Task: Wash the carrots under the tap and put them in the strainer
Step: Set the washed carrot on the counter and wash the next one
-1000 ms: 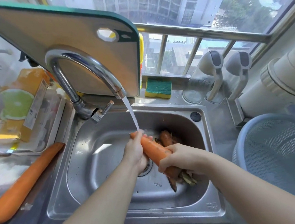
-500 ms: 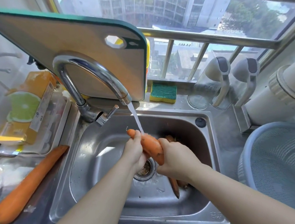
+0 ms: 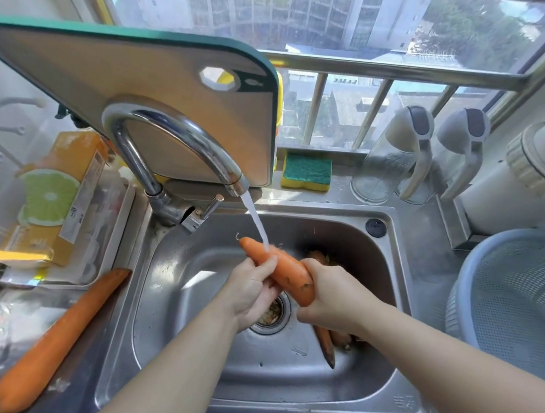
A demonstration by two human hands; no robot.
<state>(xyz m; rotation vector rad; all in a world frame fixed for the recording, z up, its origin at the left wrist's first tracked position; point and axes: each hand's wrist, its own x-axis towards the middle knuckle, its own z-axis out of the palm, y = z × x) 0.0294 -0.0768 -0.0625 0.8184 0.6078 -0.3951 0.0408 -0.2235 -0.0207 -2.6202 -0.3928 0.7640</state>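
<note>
Over the steel sink [image 3: 275,407] an orange carrot [image 3: 286,270] lies slanted under the running stream from the chrome tap [image 3: 174,134]. My right hand [image 3: 332,296] grips its thick lower end. My left hand [image 3: 250,287] holds the thin end, thumb lying across it. More carrots [image 3: 325,343] lie in the basin under my right wrist, partly hidden. A long carrot [image 3: 55,341] lies on the counter left of the sink. The blue-grey strainer [image 3: 522,292] stands at the right.
A green-rimmed cutting board [image 3: 135,88] leans behind the tap. A green and yellow sponge [image 3: 306,171] and two glass dispensers [image 3: 402,160] sit on the sill. A tray with an orange carton [image 3: 58,195] stands at the left. The drain [image 3: 272,313] holds scraps.
The carrot has shifted up and left under the stream, its tip rising. My right hand slid along it toward the thick end. The camera has moved closer.
</note>
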